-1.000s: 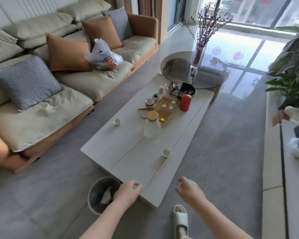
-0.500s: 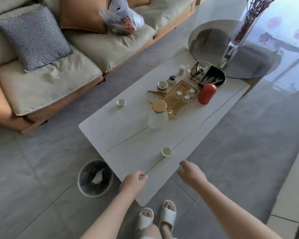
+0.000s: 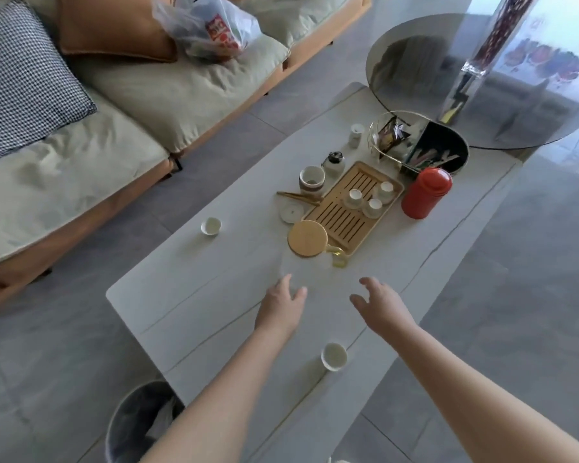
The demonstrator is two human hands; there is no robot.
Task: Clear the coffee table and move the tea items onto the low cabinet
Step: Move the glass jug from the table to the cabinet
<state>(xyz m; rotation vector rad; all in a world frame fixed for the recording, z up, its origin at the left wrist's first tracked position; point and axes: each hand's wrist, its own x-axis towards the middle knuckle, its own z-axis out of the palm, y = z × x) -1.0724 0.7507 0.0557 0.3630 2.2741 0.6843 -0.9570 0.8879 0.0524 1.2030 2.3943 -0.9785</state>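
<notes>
A person leaned over a long white coffee table (image 3: pixel 214 295), both bare arms stretched out above it. The left hand (image 3: pixel 279 307) and the right hand (image 3: pixel 380 304) hovered side by side over the middle of the tabletop, fingers loosely spread, and held nothing. Just beyond the fingertips stood a clear glass pitcher (image 3: pixel 310 259) with a round wooden lid (image 3: pixel 308 237) and a yellowish handle.

Behind the pitcher lay a slatted bamboo tray (image 3: pixel 343 215) carrying three small white cups (image 3: pixel 355 197). A red canister (image 3: pixel 427 192) stood just right of the tray. To the tray's left were wooden tongs (image 3: pixel 298 196), a round white coaster (image 3: pixel 291 212), a banded mug (image 3: pixel 312 178) and a small dark-lidded pot (image 3: pixel 334 163). A small white jar (image 3: pixel 356 133) stood farther back, beside an oval basket (image 3: pixel 448 142) of packets.

Two more white cups stood apart from the set: one (image 3: pixel 211 226) near the table's left edge, another (image 3: pixel 334 356) between the forearms, near the closer end.

A round glass table (image 3: pixel 415 61) with a tall clear vase (image 3: pixel 472 58) adjoined the far end. A sofa (image 3: pixel 131 105) with cushions and a plastic bag (image 3: pixel 208 26) ran along the left. A waste bin (image 3: pixel 137 426) stood on the floor by the table's near corner.
</notes>
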